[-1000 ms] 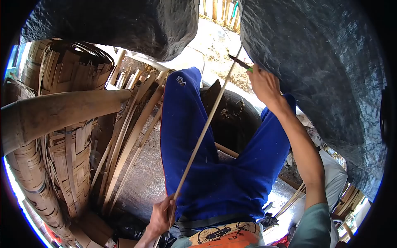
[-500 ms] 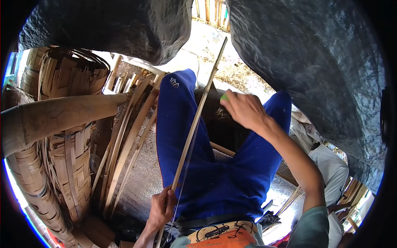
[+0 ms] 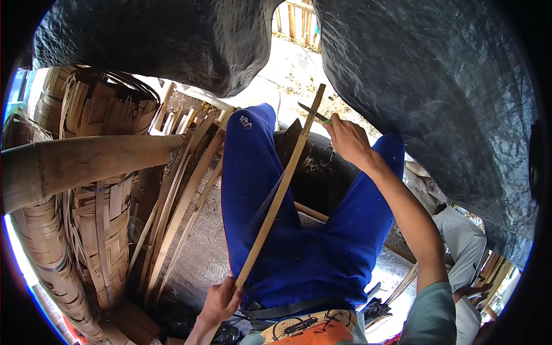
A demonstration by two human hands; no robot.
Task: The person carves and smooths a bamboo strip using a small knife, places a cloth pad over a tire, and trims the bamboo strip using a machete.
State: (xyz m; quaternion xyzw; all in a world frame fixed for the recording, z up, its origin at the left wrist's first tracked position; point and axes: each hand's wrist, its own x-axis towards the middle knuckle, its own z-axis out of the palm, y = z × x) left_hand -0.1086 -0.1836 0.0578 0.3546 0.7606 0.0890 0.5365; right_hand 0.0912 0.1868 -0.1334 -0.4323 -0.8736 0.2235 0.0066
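A long, flat bamboo strip slants across my lap, its far end raised beyond my knees. My left hand is closed around its near part, beside my left hip. In my right hand, above the right knee, is a knife with a green handle, mostly covered by the fingers. The dark blade crosses the strip close to its far end; whether it touches the strip I cannot tell. Below the strip, between my blue-trousered legs, lies a dark rounded object with shavings on it.
Tall woven bamboo baskets stand at the left, with a thick bamboo pole in front. Bamboo lengths lean beside my left leg. Black sheeting hangs ahead on both sides. Another person's grey-clothed leg is at the right.
The strip has turned so its broad face shows, and its far end sits lower. The right hand has moved slightly right, and the knife blade now shows across the strip.
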